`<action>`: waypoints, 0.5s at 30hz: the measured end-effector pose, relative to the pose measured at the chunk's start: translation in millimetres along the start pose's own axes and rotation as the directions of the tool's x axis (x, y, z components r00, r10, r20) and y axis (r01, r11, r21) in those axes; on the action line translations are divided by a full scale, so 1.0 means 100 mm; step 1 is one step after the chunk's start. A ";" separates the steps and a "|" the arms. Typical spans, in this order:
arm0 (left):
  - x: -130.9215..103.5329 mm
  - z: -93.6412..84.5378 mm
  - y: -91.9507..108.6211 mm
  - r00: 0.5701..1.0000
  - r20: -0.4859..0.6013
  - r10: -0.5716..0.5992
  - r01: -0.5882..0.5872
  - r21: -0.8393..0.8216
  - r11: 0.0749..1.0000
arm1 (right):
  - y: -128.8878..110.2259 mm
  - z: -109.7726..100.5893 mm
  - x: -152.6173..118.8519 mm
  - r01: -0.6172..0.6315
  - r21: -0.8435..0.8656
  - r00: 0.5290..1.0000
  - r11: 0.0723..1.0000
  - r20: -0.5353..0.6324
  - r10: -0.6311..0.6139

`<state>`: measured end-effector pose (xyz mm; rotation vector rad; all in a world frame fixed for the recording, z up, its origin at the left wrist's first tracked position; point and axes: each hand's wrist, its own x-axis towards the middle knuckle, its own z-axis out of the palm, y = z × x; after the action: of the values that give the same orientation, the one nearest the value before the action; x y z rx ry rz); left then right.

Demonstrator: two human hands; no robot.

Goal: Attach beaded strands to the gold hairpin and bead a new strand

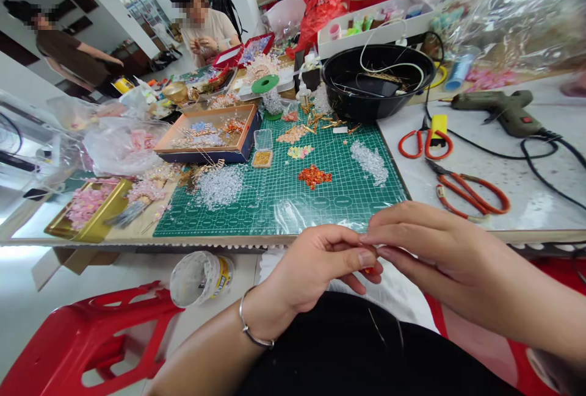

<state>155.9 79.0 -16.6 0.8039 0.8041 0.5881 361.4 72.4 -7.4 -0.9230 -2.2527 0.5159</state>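
Just past the table's front edge, my left hand [320, 262] is closed in a pinch, with a small orange-red bead piece [368, 270] showing between its fingers. My right hand [425, 240] meets it, fingertips together against the left thumb and forefinger; whatever they pinch is hidden. Thin wires [378, 327] show against the black clothing below. On the green cutting mat [270, 207] in front of my hands lie a pile of orange-red beads [314, 177], clear beads [370, 163], pale yellow pieces [300, 152] and peach pieces [293, 134].
Red-handled pliers [476, 191], smaller red-handled cutters [425, 143] and a glue gun [503, 109] lie right. Behind the mat stands a black basin [378, 88]. Left are a shallow box [210, 130] and gold tray [98, 213]. A red stool [105, 323] stands below; two people are beyond.
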 end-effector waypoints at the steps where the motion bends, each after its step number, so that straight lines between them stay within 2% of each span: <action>1: 0.00 0.00 0.00 1.000 0.002 -0.011 0.011 0.001 1.000 | 0.02 -0.04 0.03 0.010 0.016 0.999 1.000 0.042 -0.010; 5: 0.00 0.00 0.01 0.998 0.017 -0.057 0.056 0.012 0.998 | 0.07 -0.13 0.11 -0.003 0.041 0.976 0.999 0.220 -0.006; 7: 0.01 0.00 0.01 0.997 0.020 -0.070 0.070 0.006 0.998 | 0.08 -0.13 0.13 0.008 0.021 0.967 1.000 0.256 -0.013; 11: 0.02 -0.01 0.02 0.997 0.014 -0.073 0.073 -0.005 0.997 | 0.09 -0.08 0.17 0.092 -0.050 0.980 0.995 0.184 -0.081; 15: 0.01 -0.01 0.03 0.996 0.005 -0.090 0.090 0.007 0.996 | 0.21 -0.15 0.23 0.109 -0.217 0.994 0.970 0.010 -0.110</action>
<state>154.9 81.2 -15.3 0.7710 0.8332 0.5029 369.5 105.4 0.8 -0.8976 -2.3763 0.2213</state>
